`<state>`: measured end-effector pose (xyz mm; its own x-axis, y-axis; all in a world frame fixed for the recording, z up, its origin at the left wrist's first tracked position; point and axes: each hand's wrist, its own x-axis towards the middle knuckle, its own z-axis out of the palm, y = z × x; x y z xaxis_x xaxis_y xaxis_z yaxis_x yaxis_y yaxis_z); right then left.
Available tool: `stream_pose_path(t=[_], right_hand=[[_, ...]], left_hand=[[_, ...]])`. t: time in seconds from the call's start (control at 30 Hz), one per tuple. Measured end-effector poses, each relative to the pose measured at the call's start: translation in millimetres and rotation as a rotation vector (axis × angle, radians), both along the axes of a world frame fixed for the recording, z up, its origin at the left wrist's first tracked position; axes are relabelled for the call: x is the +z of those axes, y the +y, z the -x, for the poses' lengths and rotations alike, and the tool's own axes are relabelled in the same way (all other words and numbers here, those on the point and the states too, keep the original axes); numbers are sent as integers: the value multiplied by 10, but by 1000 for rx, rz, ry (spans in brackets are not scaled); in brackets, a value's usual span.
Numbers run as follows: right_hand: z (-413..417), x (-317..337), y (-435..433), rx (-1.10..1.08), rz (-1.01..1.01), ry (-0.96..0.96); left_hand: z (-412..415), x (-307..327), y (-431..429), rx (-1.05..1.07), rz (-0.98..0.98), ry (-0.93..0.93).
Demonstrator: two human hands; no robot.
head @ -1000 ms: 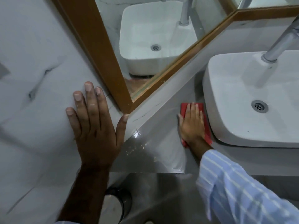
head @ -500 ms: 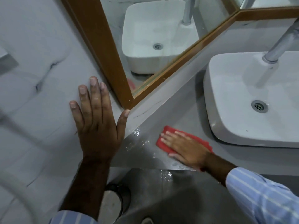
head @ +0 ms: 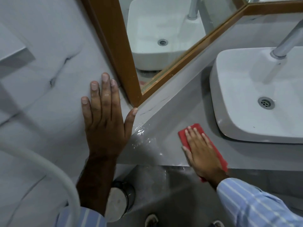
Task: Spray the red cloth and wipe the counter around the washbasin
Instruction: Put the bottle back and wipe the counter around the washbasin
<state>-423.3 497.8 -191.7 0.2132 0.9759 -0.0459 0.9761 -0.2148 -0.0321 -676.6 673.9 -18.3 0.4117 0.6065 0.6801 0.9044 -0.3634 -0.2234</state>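
A red cloth (head: 184,136) lies flat on the grey counter (head: 164,125), left of the white washbasin (head: 242,122) and near the counter's front edge. My right hand (head: 202,153) presses flat on the cloth, fingers together, pointing toward the back wall. My left hand (head: 105,118) rests flat on the marble side wall, fingers spread, its thumb touching the counter's backsplash corner. Wet streaks shine on the counter between the two hands. No spray bottle is in view.
A wood-framed mirror (head: 124,63) stands above the backsplash and reflects the basin. A chrome tap (head: 287,45) rises behind the basin. Below the counter sit a small lidded bin (head: 118,203) and the floor. A pale hose (head: 54,169) curves at lower left.
My right hand has slid the cloth from beside the basin toward the front edge, then turned it and moved right. My left hand stays on the wall.
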Motion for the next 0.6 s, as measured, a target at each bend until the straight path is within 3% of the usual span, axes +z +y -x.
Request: stream_pose_path(t=[0.07,0.13,0.2,0.3,0.37,0.53,0.6], right_hand=[[314,67,247,-316,-61,56],[713,89,497,-395,-75,126],[1069,93,651,-164,-28,139],[1120,50,565,449,-1,91],[850,31,486,553,11,134],[904,19,630,-270,-79,126],[1284,79,821,-305,-84,214]], left_hand=[[-15,-2,-18,10,5,0],[-56,-3,-29,28,13,-5],[-80,2,-17,47,22,-12],[-63,17,-1,59,19,-7],[-41,27,1,55,21,3],[-64,35,-27,54,19,-1],[-71,31,-27,42,3,10]])
